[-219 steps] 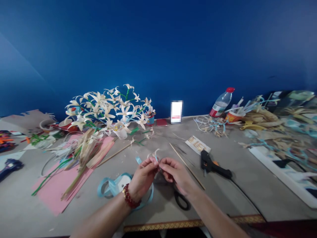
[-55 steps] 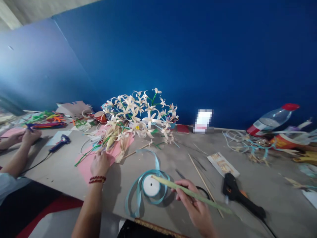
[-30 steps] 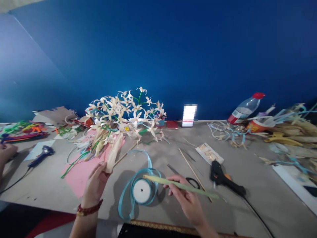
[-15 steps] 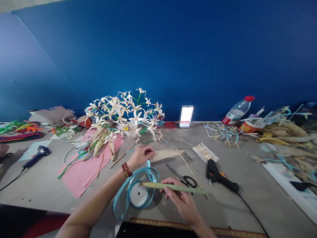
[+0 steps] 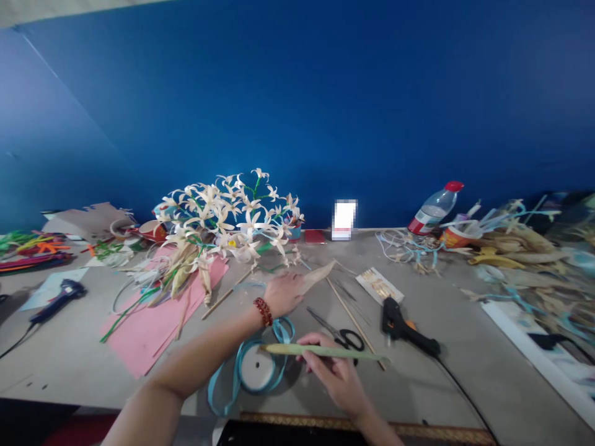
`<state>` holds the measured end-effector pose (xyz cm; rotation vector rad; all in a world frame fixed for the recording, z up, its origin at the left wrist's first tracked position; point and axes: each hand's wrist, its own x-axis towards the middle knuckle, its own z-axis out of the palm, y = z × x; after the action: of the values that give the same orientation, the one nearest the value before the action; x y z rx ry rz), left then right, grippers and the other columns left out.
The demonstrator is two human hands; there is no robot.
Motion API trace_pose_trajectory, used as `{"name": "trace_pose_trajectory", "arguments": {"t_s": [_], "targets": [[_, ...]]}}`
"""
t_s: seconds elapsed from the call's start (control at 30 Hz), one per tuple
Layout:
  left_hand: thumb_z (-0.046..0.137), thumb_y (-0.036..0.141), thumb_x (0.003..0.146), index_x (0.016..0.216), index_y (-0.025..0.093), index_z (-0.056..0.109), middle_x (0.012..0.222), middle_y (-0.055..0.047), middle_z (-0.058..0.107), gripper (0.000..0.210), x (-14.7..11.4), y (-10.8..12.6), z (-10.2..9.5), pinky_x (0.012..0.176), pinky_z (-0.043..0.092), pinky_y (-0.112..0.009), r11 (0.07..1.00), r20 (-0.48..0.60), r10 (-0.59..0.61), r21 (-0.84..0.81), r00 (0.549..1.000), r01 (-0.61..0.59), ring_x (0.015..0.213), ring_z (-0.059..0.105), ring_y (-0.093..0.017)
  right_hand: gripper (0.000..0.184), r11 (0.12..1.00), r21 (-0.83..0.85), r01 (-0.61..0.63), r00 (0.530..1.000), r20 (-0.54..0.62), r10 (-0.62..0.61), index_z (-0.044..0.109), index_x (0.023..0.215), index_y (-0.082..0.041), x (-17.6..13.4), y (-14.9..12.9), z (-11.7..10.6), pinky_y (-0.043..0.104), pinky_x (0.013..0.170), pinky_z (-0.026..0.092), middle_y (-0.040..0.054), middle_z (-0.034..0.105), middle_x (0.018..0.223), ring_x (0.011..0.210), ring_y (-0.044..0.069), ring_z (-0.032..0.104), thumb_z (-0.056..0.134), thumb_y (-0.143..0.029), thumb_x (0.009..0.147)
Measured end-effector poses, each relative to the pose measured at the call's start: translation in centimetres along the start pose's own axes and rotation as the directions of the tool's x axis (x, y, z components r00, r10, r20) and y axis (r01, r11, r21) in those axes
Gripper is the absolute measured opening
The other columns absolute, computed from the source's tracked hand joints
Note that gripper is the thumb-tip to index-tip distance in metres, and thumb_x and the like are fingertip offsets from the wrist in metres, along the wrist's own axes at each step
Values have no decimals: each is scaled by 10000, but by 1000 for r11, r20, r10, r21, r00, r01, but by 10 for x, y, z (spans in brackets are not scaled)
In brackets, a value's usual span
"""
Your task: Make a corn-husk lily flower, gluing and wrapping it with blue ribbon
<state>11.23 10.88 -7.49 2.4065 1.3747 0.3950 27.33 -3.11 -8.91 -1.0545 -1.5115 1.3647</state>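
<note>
Right hand [image 5: 337,375] is pinching a long green leaf strip [image 5: 325,352] between thumb and fingers, grip closed around its middle, strip lying roughly level just above the counter [image 5: 465,347], pointing left over the ribbon spool and right toward the glue gun. Left hand [image 5: 286,293] is reaching forward, fingers closed on the near end of a pale dried husk leaf [image 5: 318,275]; the husk tip is angling up and away to the right, low over the counter.

Head view, the only one:
- Light blue ribbon spool [image 5: 255,367] is sitting on the counter just under the left wrist, loose ribbon looping around it. A red bead bracelet [image 5: 263,311] is on that wrist.
- Scissors [image 5: 341,334] are lying just beyond the right hand, a thin wooden stick [image 5: 353,322] beside them.
- Black glue gun [image 5: 404,325] is lying right of the stick, cord trailing toward the near edge.
- Bunch of cream paper flowers [image 5: 227,214] is standing at the back left, with a pink sheet [image 5: 144,328] and loose husks in front of it.
- Plastic bottle [image 5: 434,207] with a red cap is leaning at the back right, near a pile of husks and blue strips.
- Second glue gun [image 5: 58,297], blue, is lying far left.
</note>
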Motion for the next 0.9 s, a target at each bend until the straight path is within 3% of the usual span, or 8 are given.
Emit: {"name": "trace_pose_trajectory", "arguments": {"t_s": [0.17,0.3,0.43,0.53,0.6,0.7,0.77,0.9], "targets": [[532,116,874,1181,153,601,1203,-141,654,316,25,4,8,953,507,-410,999,3,15,37,1000,-15,1079,640,-262,219,999,-35,-3,1000,11,3,658,1024,-214,-1,2,0,265,649,525,45,694,849,726,179,653,529,-379,960],[542,215,920,1350,112,477,1370,-193,552,447,26,11,-14,1019,463,-412,996,-77,88,-21,993,-90,1199,582,-282,235,1000,-24,-17,1000,-24,16,651,1049,-211,-2,2,-1,269,656,539,60,707,884,782,200,678,528,-389,959],[663,419,848,1238,227,595,1296,-77,650,439,-22,12,-43,1048,448,-352,951,-14,278,-138,961,-277,1206,590,-240,250,999,-8,-33,996,-85,33,654,1020,-197,-2,0,-5,262,623,540,65,714,851,727,193,666,548,-409,940],[778,562,659,1411,219,461,1396,-136,581,885,-72,8,-41,1154,316,-460,839,175,522,-282,835,-465,1311,500,-321,231,1000,-4,-1,996,-94,1,661,988,-194,-1,-2,-8,258,630,549,60,701,854,715,186,665,559,-394,930],[771,586,644,1493,205,340,1440,-161,537,1026,-99,3,-29,1187,225,-519,892,212,435,-230,875,-388,1347,460,-349,219,999,-35,34,996,-81,-37,671,968,-196,-1,-3,-12,257,624,549,54,693,829,705,186,669,551,-376,933],[706,520,745,1506,257,322,1457,-133,529,892,-127,-10,-14,1202,187,-524,948,211,313,-133,926,-290,1377,435,-323,212,994,-78,83,983,-155,-94,695,888,-200,-3,-8,-26,260,592,539,48,681,758,653,186,661,563,-363,921],[665,429,803,1484,295,366,1476,-104,516,756,-139,-26,-15,1199,228,-489,958,175,285,-84,942,-274,1387,430,-286,191,995,-19,101,942,-319,-102,695,831,-204,-3,-15,-40,256,541,520,41,668,717,593,174,638,595,-352,898],[650,310,823,1404,290,483,1484,-97,506,605,-158,-70,-37,1137,355,-455,974,130,222,14,966,-226,1364,459,-263,124,967,181,180,763,-646,-21,684,784,-203,2,-35,-63,245,481,476,22,641,652,544,158,600,681,-320,822]]}}
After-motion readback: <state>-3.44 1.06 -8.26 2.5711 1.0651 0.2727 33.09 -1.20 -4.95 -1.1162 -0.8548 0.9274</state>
